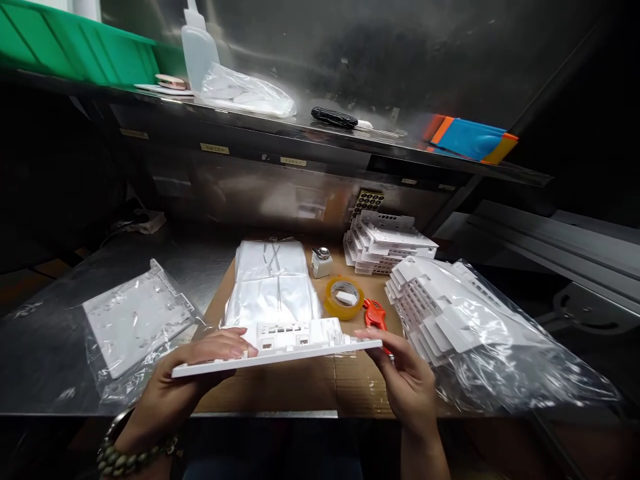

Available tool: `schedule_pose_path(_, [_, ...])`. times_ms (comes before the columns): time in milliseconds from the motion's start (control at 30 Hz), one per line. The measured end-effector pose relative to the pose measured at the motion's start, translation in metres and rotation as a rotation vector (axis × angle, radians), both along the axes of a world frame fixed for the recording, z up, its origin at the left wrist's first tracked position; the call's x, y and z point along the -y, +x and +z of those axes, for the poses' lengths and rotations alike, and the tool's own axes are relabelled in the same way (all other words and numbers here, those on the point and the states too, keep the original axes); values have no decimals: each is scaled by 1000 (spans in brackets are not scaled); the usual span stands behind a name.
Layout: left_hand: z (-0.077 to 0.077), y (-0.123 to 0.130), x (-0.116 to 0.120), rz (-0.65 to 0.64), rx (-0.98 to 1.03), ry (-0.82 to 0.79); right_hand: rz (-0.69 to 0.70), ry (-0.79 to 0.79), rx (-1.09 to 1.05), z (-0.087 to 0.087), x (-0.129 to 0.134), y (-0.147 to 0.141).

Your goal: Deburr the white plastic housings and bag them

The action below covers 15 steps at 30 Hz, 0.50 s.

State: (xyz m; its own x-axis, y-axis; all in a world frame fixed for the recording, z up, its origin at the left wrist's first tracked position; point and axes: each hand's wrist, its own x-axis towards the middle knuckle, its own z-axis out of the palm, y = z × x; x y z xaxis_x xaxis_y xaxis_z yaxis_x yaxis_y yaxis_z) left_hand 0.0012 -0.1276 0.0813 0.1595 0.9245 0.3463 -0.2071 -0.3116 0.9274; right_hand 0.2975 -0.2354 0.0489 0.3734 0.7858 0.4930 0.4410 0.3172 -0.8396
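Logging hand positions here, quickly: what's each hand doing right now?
Left hand: closed on one end of the white plastic panel.
Right hand: closed on the panel's other end.

The panel [295,350] is white, the tape roll [344,311] amber, the cardboard [280,393] brown, the bin [80,45] green.

Dark grey metal wall [400,47] behind, dull sheen, scattered small marks, pale glare toward upper left. Long metal shelf [270,127] across it, small yellowish labels [215,148] along front. Below shelf, shinier back panel [225,200] with blurry reflections. Dark metal surface [35,360], brown cardboard sheet [280,393] over its middle. Right: slanting shelf support, pale grey metal rails [560,240]. Light uneven: middle brightest, far left and right edges near black.
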Motion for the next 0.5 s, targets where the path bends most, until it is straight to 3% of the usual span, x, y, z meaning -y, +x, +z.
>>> schedule_pose_path(200, [-19,-15,-22,-309,-94,249,-24,-12,0,-13,3,5])
schedule_pose_path(300, [-24,-18,-25,-371,-93,250,-18,-11,6,-15,4,7])
schedule_pose_path(500, [-18,-13,-21,-379,-69,179,2,-29,3,-29,7,16])
